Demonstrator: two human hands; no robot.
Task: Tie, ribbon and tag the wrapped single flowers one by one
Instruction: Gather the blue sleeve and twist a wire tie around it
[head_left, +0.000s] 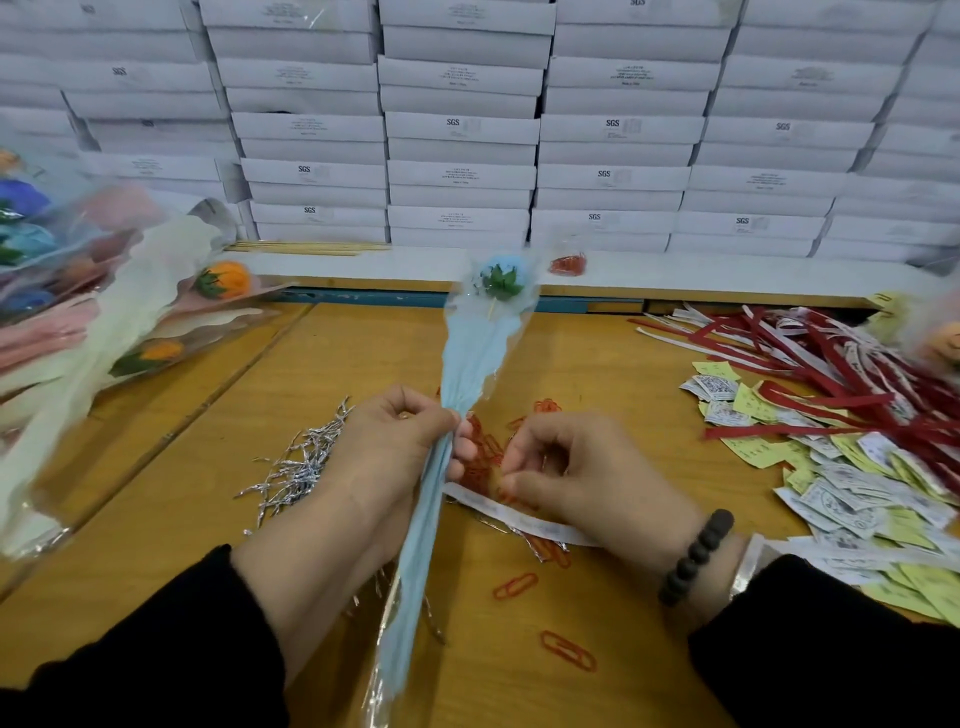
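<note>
My left hand (387, 452) grips the gathered neck of a single flower in pale blue wrap (475, 353), its blue bloom (498, 278) pointing away from me and its tail running down past my wrist. My right hand (582, 478) is curled just right of the stem, fingertips pinching something small over a heap of red paper clips (485, 457); what it pinches is hidden. A white paper strip (524, 519) lies under that hand. Silver twist ties (301, 467) lie left of my left hand.
Red ribbons (831, 374) and yellow and white tags (852, 483) cover the table's right side. Wrapped flowers (130, 312) are piled at the left. Loose red clips (569, 649) lie near me. White boxes (462, 130) are stacked along the back, with wooden sticks (306, 248) on a ledge.
</note>
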